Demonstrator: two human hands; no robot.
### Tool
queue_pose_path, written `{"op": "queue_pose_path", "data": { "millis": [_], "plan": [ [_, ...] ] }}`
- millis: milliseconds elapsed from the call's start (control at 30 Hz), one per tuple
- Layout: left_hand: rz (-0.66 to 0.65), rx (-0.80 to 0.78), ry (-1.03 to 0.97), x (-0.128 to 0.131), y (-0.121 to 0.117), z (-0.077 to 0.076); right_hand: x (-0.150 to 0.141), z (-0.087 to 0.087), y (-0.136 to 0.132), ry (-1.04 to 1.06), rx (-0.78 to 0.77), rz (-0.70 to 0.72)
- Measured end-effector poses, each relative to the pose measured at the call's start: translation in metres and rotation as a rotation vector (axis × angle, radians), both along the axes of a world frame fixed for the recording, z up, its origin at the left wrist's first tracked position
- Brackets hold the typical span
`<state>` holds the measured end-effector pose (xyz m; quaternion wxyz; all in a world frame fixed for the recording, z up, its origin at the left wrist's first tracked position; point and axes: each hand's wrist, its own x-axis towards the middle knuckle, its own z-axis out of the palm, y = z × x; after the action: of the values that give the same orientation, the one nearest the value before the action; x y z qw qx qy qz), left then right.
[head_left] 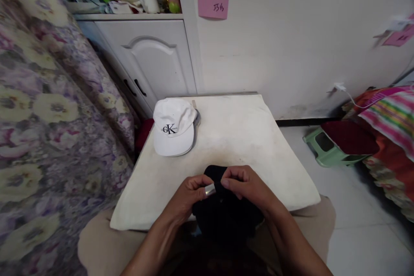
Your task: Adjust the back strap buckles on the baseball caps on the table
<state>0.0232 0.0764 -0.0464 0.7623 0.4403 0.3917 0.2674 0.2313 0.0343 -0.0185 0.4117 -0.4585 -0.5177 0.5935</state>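
A black cap lies at the near edge of the table, over my lap; its lower part merges into shadow. My left hand pinches a small shiny silver piece, which looks like a metal buckle, against the dark fabric. On the other side my right hand is closed, thumb and forefinger pressed together at the cap's fabric. What exactly lies between those fingertips is too small to see. A white cap with black "CK" letters rests farther back on the left of the table, brim toward me.
The cream-covered table stands against a white wall and a white cabinet. Something grey sits behind the white cap. A floral curtain hangs close on the left. A green stool with a dark red top is on the right.
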Motion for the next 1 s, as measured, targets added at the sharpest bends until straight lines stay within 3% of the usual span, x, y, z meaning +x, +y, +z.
{"op": "queue_pose_path", "data": {
  "millis": [333,733,1000],
  "plan": [
    [-0.077,0.071,0.034,0.002,0.001,0.005,0.006,0.003,0.005,-0.048,0.013,0.055],
    [-0.073,0.103,0.081,0.004,0.0,0.012,-0.003,-0.024,0.006,0.395,-0.253,0.083],
    [-0.073,0.134,0.084,0.006,0.0,0.013,0.0,-0.025,0.005,0.282,-0.192,0.088]
  ]
}}
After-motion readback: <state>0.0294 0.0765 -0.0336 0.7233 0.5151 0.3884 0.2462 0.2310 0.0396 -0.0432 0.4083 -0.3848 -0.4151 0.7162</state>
